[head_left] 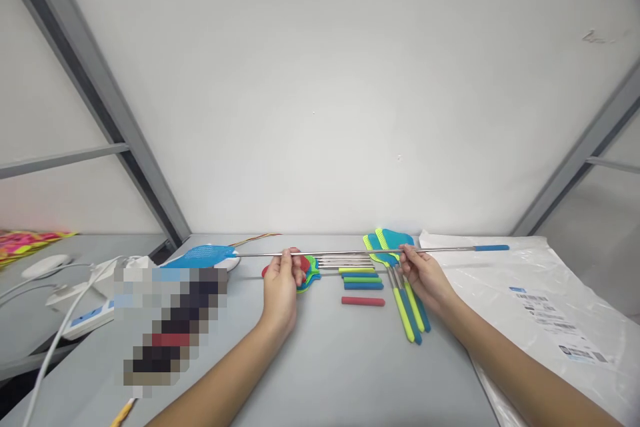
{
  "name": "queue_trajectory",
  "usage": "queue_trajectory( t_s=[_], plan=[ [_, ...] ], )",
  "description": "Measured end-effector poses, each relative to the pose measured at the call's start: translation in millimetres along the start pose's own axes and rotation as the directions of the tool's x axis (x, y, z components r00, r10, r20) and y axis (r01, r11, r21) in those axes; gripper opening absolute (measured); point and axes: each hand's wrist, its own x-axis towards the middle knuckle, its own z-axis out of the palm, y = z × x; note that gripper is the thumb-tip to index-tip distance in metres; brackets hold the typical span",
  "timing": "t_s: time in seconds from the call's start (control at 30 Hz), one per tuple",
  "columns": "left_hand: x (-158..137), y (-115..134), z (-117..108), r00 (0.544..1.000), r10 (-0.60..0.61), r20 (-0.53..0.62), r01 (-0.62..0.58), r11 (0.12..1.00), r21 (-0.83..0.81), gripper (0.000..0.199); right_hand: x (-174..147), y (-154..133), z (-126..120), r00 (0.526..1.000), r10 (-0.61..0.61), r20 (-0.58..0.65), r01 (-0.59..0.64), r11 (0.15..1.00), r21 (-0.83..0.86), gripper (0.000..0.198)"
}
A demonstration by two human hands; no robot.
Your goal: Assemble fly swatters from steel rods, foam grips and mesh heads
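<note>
A telescopic fly swatter (350, 254) stretches level across the view, its metal rod drawn out long. Its blue mesh head (203, 255) is at the left end and its blue grip (491, 247) at the right. My left hand (280, 290) is closed on the rod nearer the head. Thumb and fingers of my right hand (424, 277) pinch the rod nearer the grip. Behind and below the rod lie stacked swatters with red, green and blue heads (314, 273) and colored grips (363, 280), a red one (363, 301) nearest. More yellow-and-blue swatters (407, 310) lie fanned beside my right hand.
A white plastic mailing bag (505, 333) with printed labels covers the table's right side. At left are a power strip (90, 320), plugs and white cables (55, 353), plus a blurred-out patch (175, 327). A white wall (320, 93) and grey metal posts (115, 87) enclose the back.
</note>
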Motion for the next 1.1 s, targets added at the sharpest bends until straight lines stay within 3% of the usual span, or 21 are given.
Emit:
queue_trajectory(
  t_s=[0.2, 0.43, 0.83, 1.1],
  plan=[
    [29.1, 9.9, -13.8, 0.984, 0.073, -0.165, -0.089, 0.991, -0.096, 0.029, 10.1, -5.3, -12.4, 0.997, -0.019, -0.07, 0.022, 0.999, 0.032, 0.029],
    [49.5, 24.6, -24.2, 0.961, 0.129, -0.246, -0.164, 0.978, -0.13, 0.026, 17.7, -13.9, -26.4, 0.991, -0.05, -0.124, 0.055, 0.998, 0.043, 0.031],
    [42.4, 19.5, -24.3, 0.983, 0.075, -0.167, -0.093, 0.991, -0.1, 0.033, 23.2, -11.3, -42.0, 0.977, -0.076, -0.198, 0.082, 0.996, 0.021, 0.028],
    [21.7, 19.5, -11.1, 0.993, 0.008, -0.117, -0.017, 0.997, -0.074, 0.036, 11.3, -5.7, -24.6, 0.985, -0.015, -0.172, 0.017, 1.0, 0.014, 0.026]
  ],
)
